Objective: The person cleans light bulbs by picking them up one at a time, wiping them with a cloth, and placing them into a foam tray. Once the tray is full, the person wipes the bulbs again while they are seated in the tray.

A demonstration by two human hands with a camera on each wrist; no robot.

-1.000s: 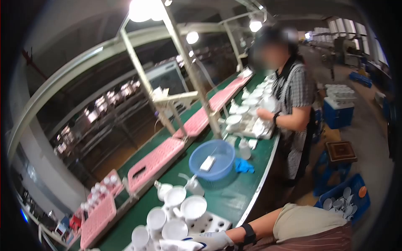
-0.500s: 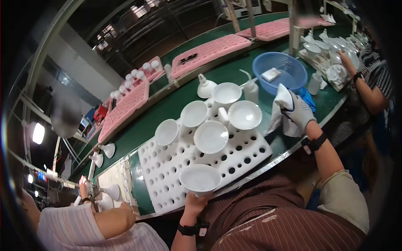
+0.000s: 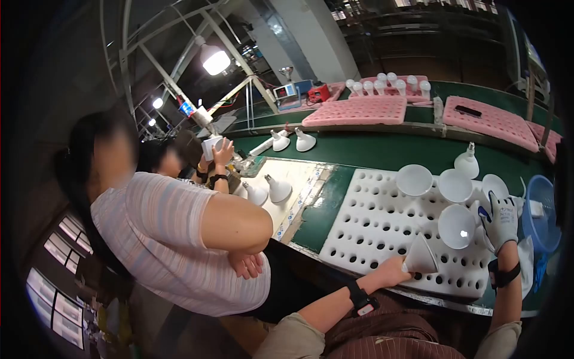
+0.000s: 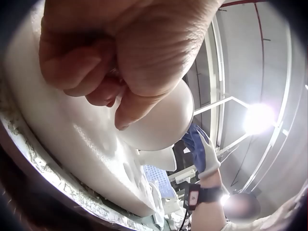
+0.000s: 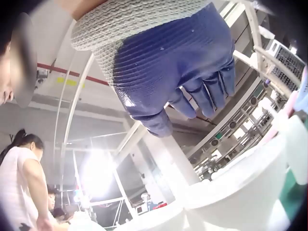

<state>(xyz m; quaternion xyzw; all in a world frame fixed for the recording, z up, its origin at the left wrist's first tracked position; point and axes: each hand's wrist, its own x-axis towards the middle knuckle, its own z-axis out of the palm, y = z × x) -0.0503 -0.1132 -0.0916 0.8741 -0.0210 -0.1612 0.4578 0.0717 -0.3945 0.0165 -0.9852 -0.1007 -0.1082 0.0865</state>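
Note:
My bare left hand [image 3: 390, 273] grips a white reflector lamp bulb [image 3: 422, 255] by its narrow end, over the front edge of the white foam tray [image 3: 359, 224]. In the left wrist view the fingers of that left hand [image 4: 130, 53] curl round the base, and the bulb's smooth round face [image 4: 166, 120] shows beyond. My right hand [image 3: 501, 220] wears a white glove with a blue palm. Its fingers are spread over the bulbs at the tray's right, near one bulb [image 3: 457, 227]. The right wrist view shows this gloved right hand [image 5: 178, 72] holding nothing.
More bulbs [image 3: 414, 180] stand face up in the tray. A white cloth [image 3: 526, 269] and a blue basket [image 3: 541, 215] are at the right. Pink trays [image 3: 359, 112] line the back of the green bench [image 3: 359, 154]. A seated person [image 3: 179, 239] works close on the left.
The view has swung left. My right hand has let go of the white cloth and moved to the bulbs. The bulb in my left hand has tilted from face up to sideways.

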